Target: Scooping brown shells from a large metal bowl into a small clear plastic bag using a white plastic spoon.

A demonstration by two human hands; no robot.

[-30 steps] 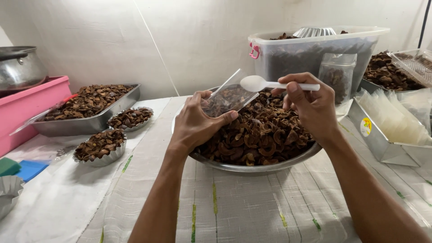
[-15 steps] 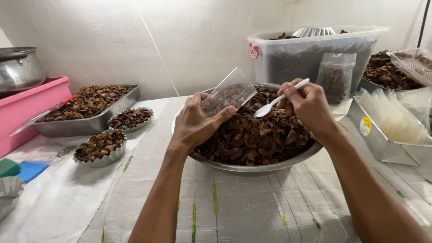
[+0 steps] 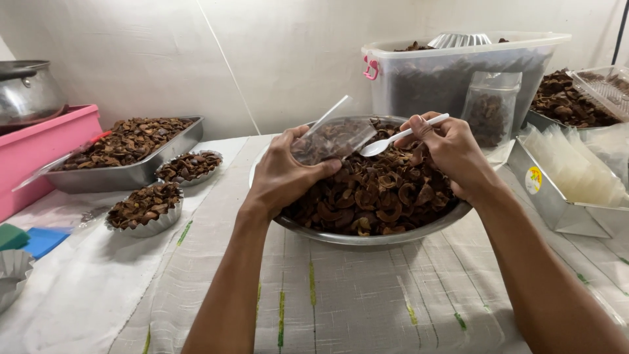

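The left hand (image 3: 285, 172) grips a clear plastic bag (image 3: 333, 139) over the big metal bowl (image 3: 367, 237) of brown dried pieces; its contents are hard to make out. The right hand (image 3: 452, 154) pinches a white plastic spoon (image 3: 393, 139) at the bag's mouth. Behind, a clear tub (image 3: 458, 75) is cut off. A metal tray (image 3: 557, 210) with a yellow round sticker (image 3: 534, 180) sits right, on the cloth-covered bench (image 3: 341, 301).
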